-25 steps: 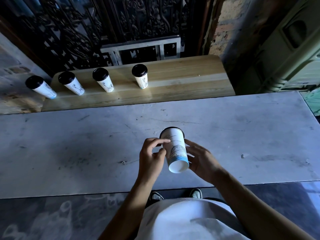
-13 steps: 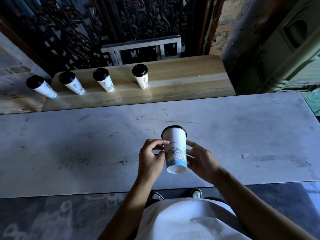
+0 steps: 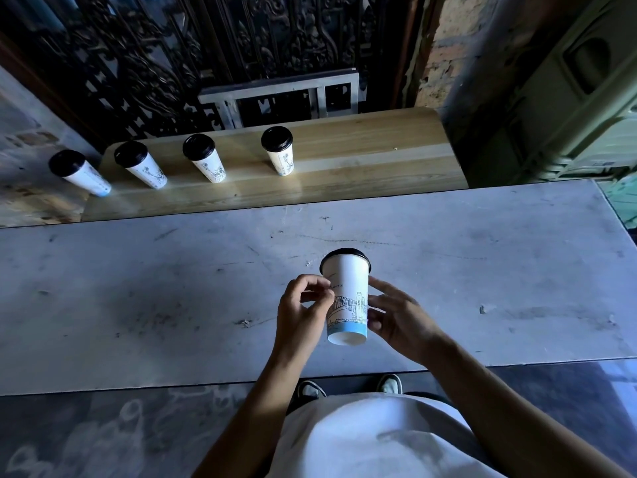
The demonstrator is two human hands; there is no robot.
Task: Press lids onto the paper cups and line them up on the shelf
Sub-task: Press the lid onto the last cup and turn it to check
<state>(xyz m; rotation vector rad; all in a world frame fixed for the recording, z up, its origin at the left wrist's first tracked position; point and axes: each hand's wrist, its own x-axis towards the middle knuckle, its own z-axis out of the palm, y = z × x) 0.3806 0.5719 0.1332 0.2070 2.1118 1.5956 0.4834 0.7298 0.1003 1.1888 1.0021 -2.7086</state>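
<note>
A white paper cup (image 3: 348,298) with a blue band, a line drawing and a black lid (image 3: 345,254) is held above the grey table, its base tipped toward me. My left hand (image 3: 303,312) pinches its left side and my right hand (image 3: 396,319) touches its right side with fingers spread. On the wooden shelf (image 3: 362,160) behind the table stand three lidded cups (image 3: 141,165) (image 3: 204,158) (image 3: 279,148) in a row. A fourth lidded cup (image 3: 79,172) stands just left of the shelf's end.
The grey scratched table (image 3: 172,298) spans the view in front of me. The shelf's right half is bare wood. Dark ornate metalwork and a metal frame (image 3: 279,94) stand behind the shelf; a green moulded object (image 3: 558,98) is at the right. My shoes show below the table edge.
The held cup has been tilted more upright and lifted slightly away from me. Both hands stay on its sides; the cups on the shelf have not moved.
</note>
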